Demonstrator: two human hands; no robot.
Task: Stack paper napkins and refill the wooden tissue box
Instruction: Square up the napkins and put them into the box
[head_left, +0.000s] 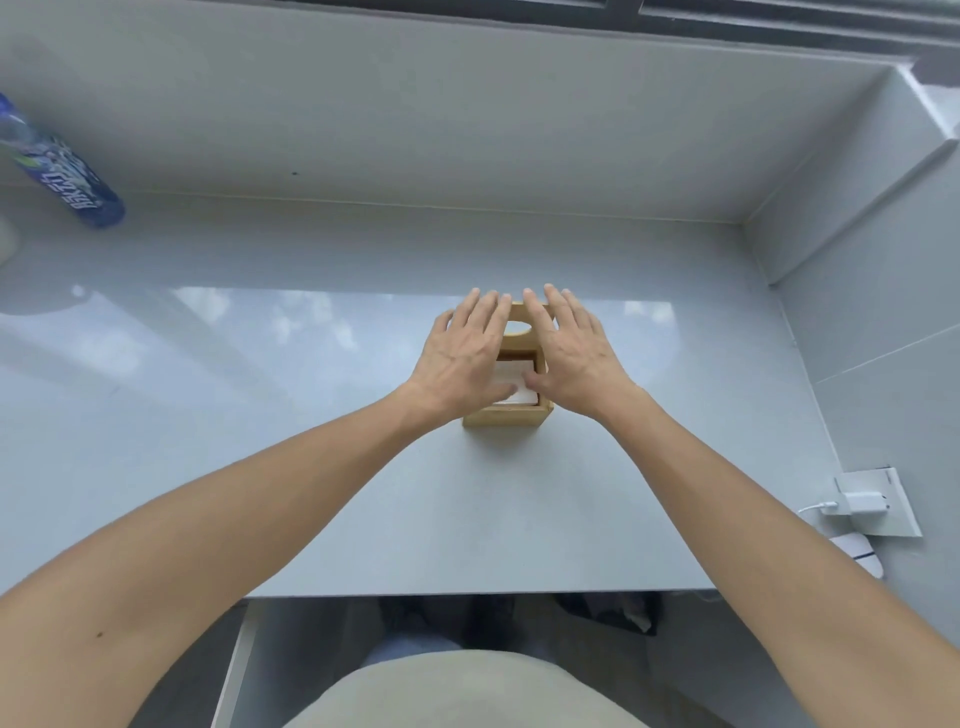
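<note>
A small wooden tissue box (506, 414) stands on the glossy grey counter (260, 415), near its middle. Its wooden lid (521, 328) with an oval slot is slid partly toward the far side, so the near half is uncovered. White paper napkins (519, 397) lie stacked inside the uncovered half. My left hand (460, 356) lies flat over the box's left side, fingers spread on the lid. My right hand (574, 351) lies flat over the right side, fingers also apart. Both thumbs rest on the napkins. Neither hand grips anything that I can see.
A blue plastic bottle (62, 169) lies tilted at the far left of the counter. A white wall socket with a charger (865, 501) sits on the right wall. Tiled walls bound the counter at the back and right. The counter's front edge (467, 592) runs below my arms.
</note>
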